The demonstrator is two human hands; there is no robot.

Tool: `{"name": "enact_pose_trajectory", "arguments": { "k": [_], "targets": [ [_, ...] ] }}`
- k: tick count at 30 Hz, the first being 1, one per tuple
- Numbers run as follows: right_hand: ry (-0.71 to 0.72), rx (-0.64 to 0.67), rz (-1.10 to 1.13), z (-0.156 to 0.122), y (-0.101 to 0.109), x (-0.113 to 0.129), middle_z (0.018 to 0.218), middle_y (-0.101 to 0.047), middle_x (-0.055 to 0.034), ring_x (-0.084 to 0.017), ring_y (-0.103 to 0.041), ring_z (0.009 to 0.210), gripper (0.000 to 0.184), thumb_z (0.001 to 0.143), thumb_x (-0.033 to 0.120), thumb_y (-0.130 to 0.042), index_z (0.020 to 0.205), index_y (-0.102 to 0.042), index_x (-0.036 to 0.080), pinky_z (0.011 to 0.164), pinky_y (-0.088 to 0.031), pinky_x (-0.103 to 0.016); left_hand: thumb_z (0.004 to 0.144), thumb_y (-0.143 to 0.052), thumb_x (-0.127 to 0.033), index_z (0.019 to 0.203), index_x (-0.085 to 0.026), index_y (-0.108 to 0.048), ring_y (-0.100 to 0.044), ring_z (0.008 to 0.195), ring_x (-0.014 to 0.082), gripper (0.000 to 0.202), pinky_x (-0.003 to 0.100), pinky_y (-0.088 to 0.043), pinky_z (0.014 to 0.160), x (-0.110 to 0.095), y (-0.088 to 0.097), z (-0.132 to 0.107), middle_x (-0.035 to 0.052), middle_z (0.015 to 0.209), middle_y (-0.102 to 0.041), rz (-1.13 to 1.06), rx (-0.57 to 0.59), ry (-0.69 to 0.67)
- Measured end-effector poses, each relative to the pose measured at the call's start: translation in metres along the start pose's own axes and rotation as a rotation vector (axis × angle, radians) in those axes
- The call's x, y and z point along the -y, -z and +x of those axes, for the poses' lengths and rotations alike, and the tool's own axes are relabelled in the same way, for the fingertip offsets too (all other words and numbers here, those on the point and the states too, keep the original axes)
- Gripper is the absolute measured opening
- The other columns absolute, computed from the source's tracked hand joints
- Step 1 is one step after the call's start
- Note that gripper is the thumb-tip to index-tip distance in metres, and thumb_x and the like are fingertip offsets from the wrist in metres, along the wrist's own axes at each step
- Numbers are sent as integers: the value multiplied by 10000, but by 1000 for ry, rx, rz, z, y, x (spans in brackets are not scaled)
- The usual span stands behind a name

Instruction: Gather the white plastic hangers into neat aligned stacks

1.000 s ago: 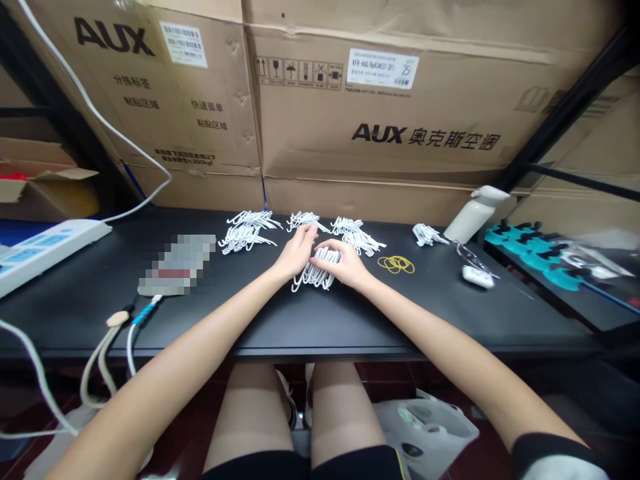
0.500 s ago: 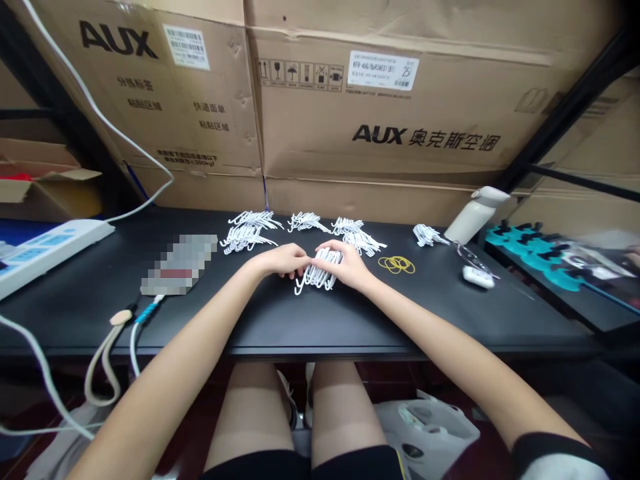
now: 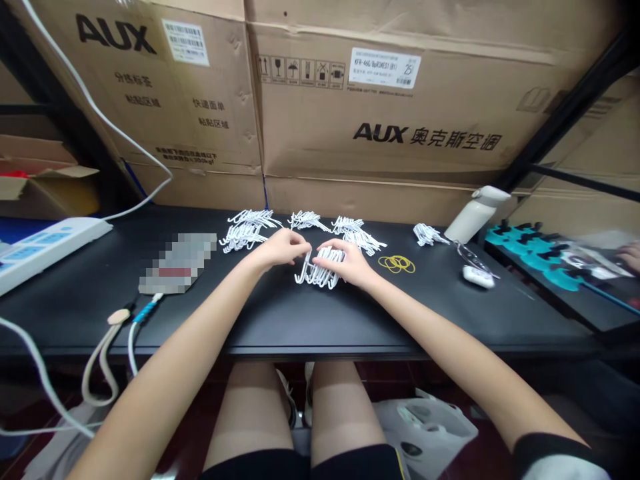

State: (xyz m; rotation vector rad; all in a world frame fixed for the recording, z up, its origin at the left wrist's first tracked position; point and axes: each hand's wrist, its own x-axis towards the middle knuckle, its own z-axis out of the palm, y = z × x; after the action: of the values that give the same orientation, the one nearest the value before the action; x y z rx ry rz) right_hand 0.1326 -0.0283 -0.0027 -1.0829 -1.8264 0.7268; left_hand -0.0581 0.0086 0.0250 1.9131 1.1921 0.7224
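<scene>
My right hand (image 3: 350,265) is closed over a bunch of white hooks (image 3: 317,273) resting on the black table (image 3: 300,320). My left hand (image 3: 281,247) pinches the left end of the same bunch, a single hook between its fingertips. Behind my hands lie several more bundles of white hooks (image 3: 249,230), one more bundle (image 3: 426,233) further right. A small pile of yellow rubber bands (image 3: 397,264) lies just right of my right hand.
Large AUX cardboard boxes (image 3: 380,113) wall off the table's back. A white power strip (image 3: 47,247) and cables sit left, a pixelated flat object (image 3: 177,263) left of centre. A white bottle (image 3: 475,212), a small white device (image 3: 477,276) and teal parts (image 3: 530,253) are right.
My left hand came back from the rear bundle to the bunch under my right hand and now pinches its left end. The bunch has lifted and shifted slightly.
</scene>
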Motion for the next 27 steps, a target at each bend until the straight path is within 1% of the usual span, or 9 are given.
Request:
{"name": "enact_pose_trajectory", "arguments": {
  "k": [2, 3, 6, 8, 10, 14, 18, 23, 27],
  "targets": [
    [-1, 5, 6, 0, 1, 0, 816, -690, -32, -179, -600, 712, 327, 683, 448, -743, 866, -681, 183, 685, -480, -321, 692, -593, -299, 607, -175, -693, -614, 612, 170, 180, 249, -513, 494, -2, 2, 1, 50, 631, -659, -41, -109, -21],
    [-1, 2, 6, 1, 1, 0, 814, -689, -32, -180, -601, 718, 319, 684, 441, -746, 862, -682, 184, 691, -479, -321, 701, -597, -304, 628, -172, -698, -618, 623, 171, 182, 256, -522, 508, -3, 3, 1, 54, 656, -669, -61, -129, -32],
    [-11, -13, 5, 1, 2, 0, 775, -681, -28, -176, -593, 697, 307, 685, 428, -751, 848, -684, 177, 676, -469, -313, 715, -631, -342, 672, -162, -710, -640, 683, 186, 201, 251, -525, 514, -5, 4, 0, 69, 709, -682, -99, -54, -55],
    [-10, -16, 5, 1, 1, 0, 779, -683, -29, -175, -589, 698, 298, 692, 429, -746, 842, -685, 179, 669, -464, -311, 717, -651, -371, 684, -157, -711, -645, 716, 195, 225, 231, -507, 489, -6, 4, -1, 68, 694, -668, -105, 19, -63],
    [-7, -23, 4, 1, 1, -1, 793, -686, -28, -175, -591, 713, 297, 691, 434, -745, 837, -682, 183, 679, -465, -310, 719, -663, -384, 703, -150, -708, -642, 726, 190, 238, 223, -504, 484, -7, 3, -2, 64, 692, -654, -134, 50, -62],
    [-12, -48, 5, 1, 0, -3, 790, -681, -24, -171, -596, 726, 318, 687, 438, -744, 851, -673, 174, 692, -466, -306, 687, -726, -402, 733, -127, -693, -642, 733, 174, 281, 273, -565, 585, -8, 0, -4, 57, 722, -650, -240, 89, -17],
    [-3, -71, 5, 1, -1, -5, 804, -675, -28, -181, -603, 747, 350, 676, 457, -743, 859, -662, 171, 710, -472, -322, 654, -777, -415, 713, -115, -667, -648, 750, 165, 325, 305, -583, 684, -8, -5, -4, 49, 710, -643, -312, 95, 11],
    [-17, -64, 49, 0, -1, -3, 810, -667, -26, -190, -609, 756, 362, 659, 458, -755, 860, -645, 178, 735, -483, -346, 662, -786, -412, 744, -120, -640, -645, 721, 148, 336, 323, -579, 709, -7, -11, -4, 37, 701, -649, -381, 86, 6],
    [-4, -93, 58, 1, -1, -2, 867, -689, -33, -210, -626, 857, 315, 683, 426, -745, 870, -657, 188, 842, -468, -377, 623, -816, -418, 722, -117, -616, -645, 723, 147, 374, 335, -571, 733, -10, -15, -4, 33, 693, -645, -426, 50, 37]
  ]
}}
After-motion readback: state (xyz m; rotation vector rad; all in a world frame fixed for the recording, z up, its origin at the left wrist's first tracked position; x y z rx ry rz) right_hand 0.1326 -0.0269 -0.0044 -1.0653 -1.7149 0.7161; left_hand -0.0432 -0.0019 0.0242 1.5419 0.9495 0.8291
